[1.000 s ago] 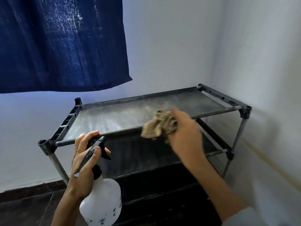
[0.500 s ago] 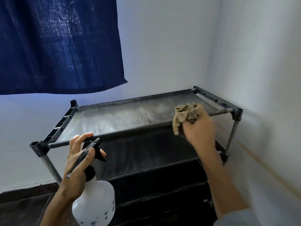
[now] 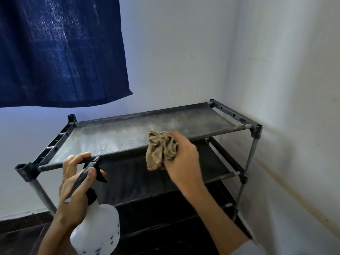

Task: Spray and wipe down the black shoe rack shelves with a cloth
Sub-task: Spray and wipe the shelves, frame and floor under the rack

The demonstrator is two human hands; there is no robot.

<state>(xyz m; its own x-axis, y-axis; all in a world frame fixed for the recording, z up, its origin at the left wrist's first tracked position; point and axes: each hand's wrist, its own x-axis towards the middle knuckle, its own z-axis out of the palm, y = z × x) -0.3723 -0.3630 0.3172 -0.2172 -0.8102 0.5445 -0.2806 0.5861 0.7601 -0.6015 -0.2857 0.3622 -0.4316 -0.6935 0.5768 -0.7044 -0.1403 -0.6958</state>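
The right hand [image 3: 182, 159] is gripping the bunched cloth [image 3: 161, 149] and has swung back from the right end of the shoe rack [image 3: 256, 132] top shelf [image 3: 114, 137] to the middle of its front edge, so wiping is under way, with pale residue still showing. The left hand [image 3: 77, 183] is holding the spray bottle [image 3: 95, 227] upright below the front-left corner, forefinger extended.

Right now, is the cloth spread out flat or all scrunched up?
Scrunched up. The tan cloth is bunched into wrinkly folds in the right hand, with one end dangling over the top shelf front edge.
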